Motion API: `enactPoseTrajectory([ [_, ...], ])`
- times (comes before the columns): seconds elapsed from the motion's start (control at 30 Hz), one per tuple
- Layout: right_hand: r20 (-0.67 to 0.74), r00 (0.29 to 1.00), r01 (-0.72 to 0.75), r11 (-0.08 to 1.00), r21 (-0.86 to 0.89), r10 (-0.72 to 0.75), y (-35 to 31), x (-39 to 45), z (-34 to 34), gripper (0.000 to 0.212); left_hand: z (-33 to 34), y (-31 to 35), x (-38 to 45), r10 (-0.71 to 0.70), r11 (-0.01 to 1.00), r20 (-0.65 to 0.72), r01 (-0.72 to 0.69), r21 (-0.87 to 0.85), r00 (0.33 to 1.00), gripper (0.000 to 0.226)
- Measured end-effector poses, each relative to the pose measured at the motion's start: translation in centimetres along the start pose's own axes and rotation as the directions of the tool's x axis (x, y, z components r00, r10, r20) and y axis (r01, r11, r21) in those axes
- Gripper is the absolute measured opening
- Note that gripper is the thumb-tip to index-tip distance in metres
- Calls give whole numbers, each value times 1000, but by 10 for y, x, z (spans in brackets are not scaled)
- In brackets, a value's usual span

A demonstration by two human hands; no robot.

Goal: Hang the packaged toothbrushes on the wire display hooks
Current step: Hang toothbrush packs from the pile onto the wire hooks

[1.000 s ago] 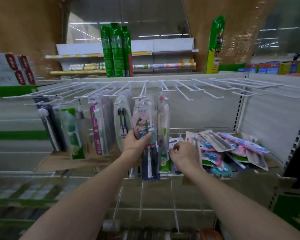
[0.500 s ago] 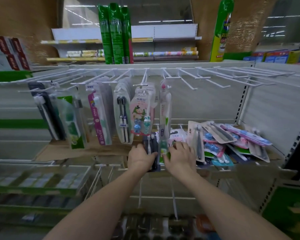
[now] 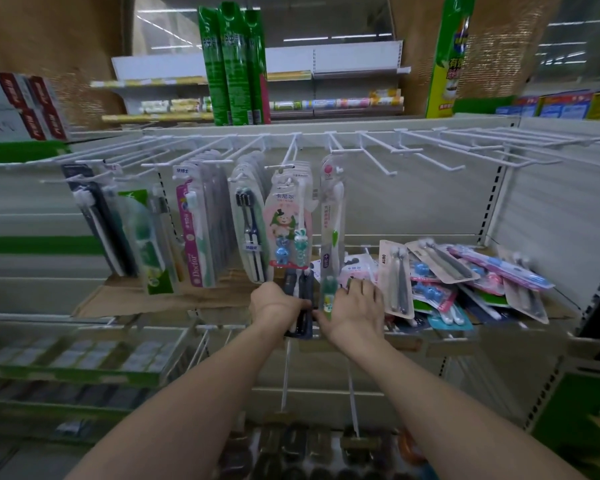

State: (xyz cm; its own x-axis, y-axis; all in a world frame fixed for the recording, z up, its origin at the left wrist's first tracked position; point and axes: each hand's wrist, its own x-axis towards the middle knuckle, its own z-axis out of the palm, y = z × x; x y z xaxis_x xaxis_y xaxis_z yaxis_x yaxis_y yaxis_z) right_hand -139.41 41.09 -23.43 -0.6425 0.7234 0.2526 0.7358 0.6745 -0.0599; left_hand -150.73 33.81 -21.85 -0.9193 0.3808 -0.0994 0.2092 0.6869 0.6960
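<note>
Low at the shelf edge, a dark toothbrush pack (image 3: 300, 299) stands upright between both hands: the left hand (image 3: 274, 306) curls round its left side, the right hand (image 3: 354, 311) pinches its right edge, fingers over loose packs (image 3: 465, 275). Above it, hung packs (image 3: 284, 220) fill the white wire hooks (image 3: 378, 147).
</note>
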Motion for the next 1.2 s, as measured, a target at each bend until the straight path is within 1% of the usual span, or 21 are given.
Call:
enactPoseTrajectory([
  [0.1, 13, 1000, 7, 1000, 3, -7, -2, 2, 3, 63, -9, -3, 1, -32, 998, 9, 33, -51, 999, 47],
  [0.2, 6, 1000, 17, 1000, 17, -17, -5, 2, 3, 58, -12, -8, 3, -79, 981, 30, 83, -175, 996, 49],
  [0.27, 5, 1000, 25, 1000, -4, -25, -8, 1, 2, 58, -12, -11, 5, -104, 969, 47, 112, -219, 993, 53],
  [0.33, 20, 999, 27, 998, -56, -26, -11, -1, 0, 61, -14, -13, 4, -111, 964, 58, 122, -237, 992, 49],
  [0.43, 62, 998, 4, 994, -109, 3, -19, -2, -6, 61, -18, -15, 6, -110, 954, 70, 125, -272, 992, 36],
  [0.5, 93, 995, -14, 993, -117, 25, -23, -1, -11, 57, -21, -16, 6, -108, 951, 74, 125, -282, 991, 31],
  [0.57, 112, 993, -20, 993, -114, 33, -26, 0, -15, 47, -24, -18, 6, -99, 952, 82, 119, -282, 992, 32],
  [0.67, 96, 995, -33, 997, -64, 39, -31, 0, -18, 29, -25, -23, 8, -81, 950, 95, 106, -292, 992, 31],
  [0.77, 97, 995, -21, 995, -99, 30, -36, -1, -17, 20, -27, -28, 10, -66, 952, 116, 97, -290, 991, 30],
  [0.87, 105, 994, 13, 986, -168, 4, -42, -1, -12, 20, -29, -31, 10, -57, 953, 118, 89, -289, 991, 31],
  [0.97, 103, 995, 8, 986, -168, 10, -45, -2, -9, 27, -30, -32, 11, -51, 954, 126, 86, -287, 991, 33],
  [1.07, 57, 998, -4, 998, -69, 8, -41, -2, -8, 35, -29, -34, 13, -48, 948, 140, 89, -305, 989, 34],
  [1.13, -26, 999, 19, 1000, -9, -20, -31, -5, -4, 39, -28, -35, 15, -45, 946, 144, 89, -312, 988, 33],
  [1.2, -137, 990, 24, 1000, 13, -22, -19, -8, 0, 39, -26, -35, 17, -42, 940, 144, 88, -329, 989, 30],
])
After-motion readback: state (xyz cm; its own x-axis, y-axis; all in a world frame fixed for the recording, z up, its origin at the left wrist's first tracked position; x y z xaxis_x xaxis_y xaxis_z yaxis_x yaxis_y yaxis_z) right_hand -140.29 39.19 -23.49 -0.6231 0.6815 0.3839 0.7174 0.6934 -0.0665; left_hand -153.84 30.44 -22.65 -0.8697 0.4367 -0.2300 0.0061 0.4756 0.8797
